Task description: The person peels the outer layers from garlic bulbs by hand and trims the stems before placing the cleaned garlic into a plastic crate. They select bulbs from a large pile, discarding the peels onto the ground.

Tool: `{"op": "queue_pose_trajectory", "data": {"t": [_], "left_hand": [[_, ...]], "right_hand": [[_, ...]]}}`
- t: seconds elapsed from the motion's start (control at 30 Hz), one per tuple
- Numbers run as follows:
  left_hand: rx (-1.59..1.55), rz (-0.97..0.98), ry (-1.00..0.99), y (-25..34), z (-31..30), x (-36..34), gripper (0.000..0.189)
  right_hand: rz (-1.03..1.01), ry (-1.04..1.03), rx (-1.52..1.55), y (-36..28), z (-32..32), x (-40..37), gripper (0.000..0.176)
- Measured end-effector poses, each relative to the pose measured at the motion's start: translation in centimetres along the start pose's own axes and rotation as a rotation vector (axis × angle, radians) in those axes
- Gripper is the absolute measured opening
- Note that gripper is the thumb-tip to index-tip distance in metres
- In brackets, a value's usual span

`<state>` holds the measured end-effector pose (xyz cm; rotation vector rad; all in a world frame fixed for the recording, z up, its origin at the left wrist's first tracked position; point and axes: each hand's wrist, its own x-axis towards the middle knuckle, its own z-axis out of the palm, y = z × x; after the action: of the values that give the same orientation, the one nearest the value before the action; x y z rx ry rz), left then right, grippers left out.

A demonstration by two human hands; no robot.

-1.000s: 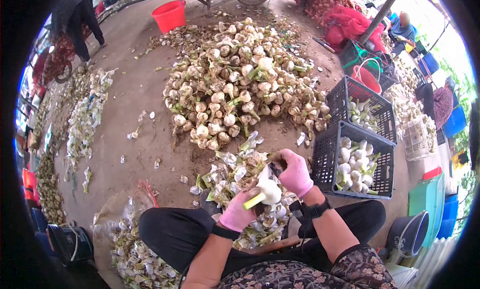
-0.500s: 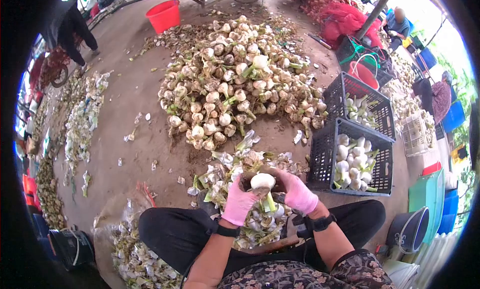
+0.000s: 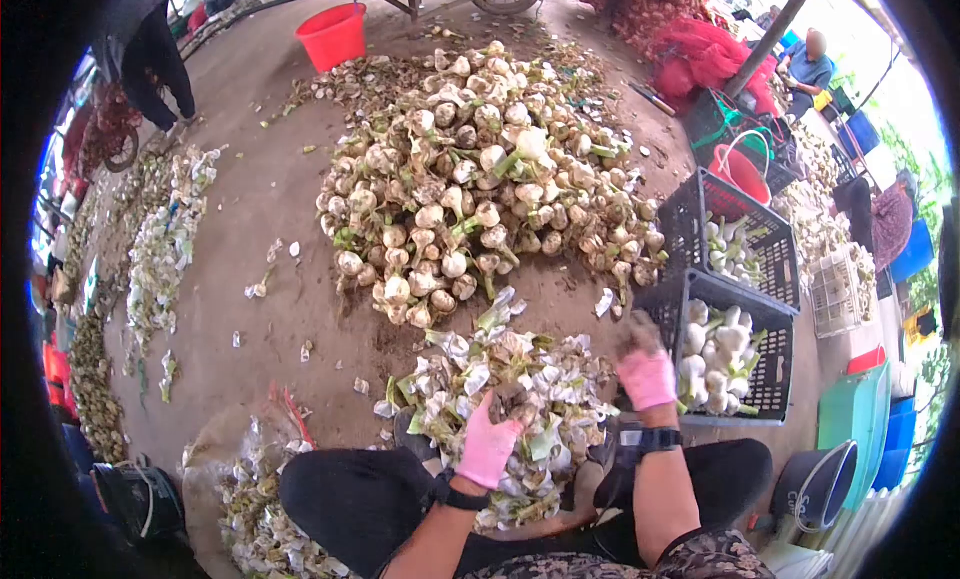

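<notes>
Over a heap of peeled skins and leaves is my left hand, in a pink glove with dirty fingertips. Its fingers are curled, and what they hold, if anything, cannot be made out. My right hand, gloved the same way, is blurred beside the left wall of a black crate of cleaned white garlic bulbs. Its fingers are smeared by motion. Beyond both hands lies a large pile of untrimmed garlic bulbs with soil on them.
A second black crate with garlic and a red bucket stand behind the first. Another red bucket is beyond the pile. Dark buckets and a green tub are at right. Other people are farther off.
The white bulb held between my hands is no longer there. My right hand has moved right to the near crate's side; my left hand stays over the skins. The view has shifted slightly.
</notes>
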<state>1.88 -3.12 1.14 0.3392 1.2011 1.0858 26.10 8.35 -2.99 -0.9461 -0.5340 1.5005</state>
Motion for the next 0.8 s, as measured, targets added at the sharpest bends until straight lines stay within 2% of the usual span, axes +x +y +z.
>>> {"op": "queue_pose_trajectory", "data": {"t": [0.03,0.1,0.13,0.17,0.23,0.27,0.3,0.37,0.4,0.43,0.5,0.53,0.63,0.7,0.77,0.8], "left_hand": [[-0.097,0.03,0.006,-0.4,-0.1,0.3,0.071],[0.145,0.015,0.06,-0.8,-0.9,1.2,0.071],[0.227,0.066,0.045,-0.3,-0.9,1.4,0.068],[0.198,0.126,0.052,-2.6,-1.7,2.4,0.063],[0.228,0.151,0.052,-2.6,-1.8,2.9,0.058],[0.291,0.04,0.084,2.6,0.2,1.5,0.049],[0.214,0.025,0.087,2.4,0.1,2.0,0.047],[0.222,0.014,0.07,1.3,-0.8,2.9,0.045],[0.224,0.006,0.085,1.5,-0.9,3.2,0.045],[0.251,-0.032,0.108,2.0,-1.0,3.2,0.045],[0.272,-0.079,0.134,2.1,-1.5,3.3,0.045],[0.292,-0.051,0.14,1.4,-1.8,3.6,0.046],[0.298,0.05,0.157,-2.0,-2.9,4.5,0.049],[0.297,0.132,0.177,-0.9,-2.8,4.2,0.051],[0.177,-0.017,0.33,3.6,-1.5,3.2,0.052],[-0.005,-0.022,0.366,-1.1,-3.9,3.9,0.053]], "right_hand": [[0.149,-0.04,0.045,1.0,1.8,1.2,0.029],[0.277,-0.12,-0.079,4.8,3.4,5.3,0.031],[0.26,-0.113,-0.354,5.9,5.7,7.1,0.034],[0.241,-0.106,-0.631,7.0,8.1,8.9,0.038],[-0.013,-0.281,-0.829,11.1,9.9,14.0,0.045],[-0.118,-0.255,-1.074,11.7,11.8,15.8,0.052],[-0.228,-0.227,-1.316,12.1,13.6,17.6,0.06],[-0.108,-0.117,-1.41,15.1,14.7,22.6,0.077],[-0.226,-0.242,-1.669,16.6,16.5,24.0,0.081],[-0.047,-0.086,-1.622,17.1,16.8,24.2,0.073],[-0.004,-0.01,-1.624,16.7,17.1,22.4,0.067],[-0.002,-0.147,-1.465,16.7,16.5,21.6,0.057],[-0.1,-0.273,-1.449,17.8,14.5,17.1,0.05],[0.053,-0.257,-1.39,17.9,12.1,13.6,0.047],[-0.089,-0.311,-1.322,16.2,11.1,9.8,0.044],[-0.076,-0.39,-1.331,15.2,10.6,8.4,0.044]]}}
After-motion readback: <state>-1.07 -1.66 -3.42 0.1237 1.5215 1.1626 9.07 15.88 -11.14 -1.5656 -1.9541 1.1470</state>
